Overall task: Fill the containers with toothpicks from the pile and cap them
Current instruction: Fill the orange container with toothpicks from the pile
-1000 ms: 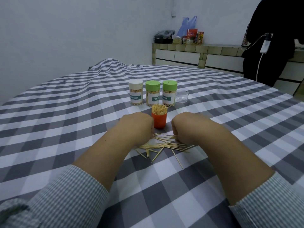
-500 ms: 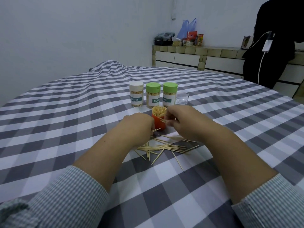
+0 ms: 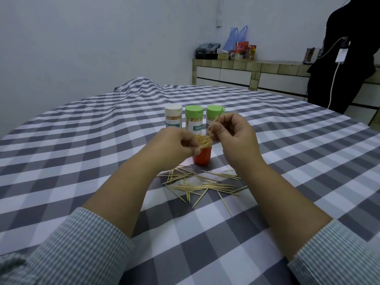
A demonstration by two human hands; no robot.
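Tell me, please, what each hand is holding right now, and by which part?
The right hand pinches a toothpick near its middle; the left hand pinches a few toothpicks by their near ends, over the orange container.

Finely checked, seemingly grey-green sleeves (image 3: 78, 249), bare forearms

Open orange container (image 3: 202, 158) brimming, 3 capped jars (image 3: 194, 119), scattered toothpicks (image 3: 202, 185)

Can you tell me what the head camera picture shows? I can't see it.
Two hands hover over an orange cup full of toothpicks; the right hand pinches one toothpick, the left hand holds a few. More toothpicks lie scattered on the checked tablecloth, with three capped containers behind.
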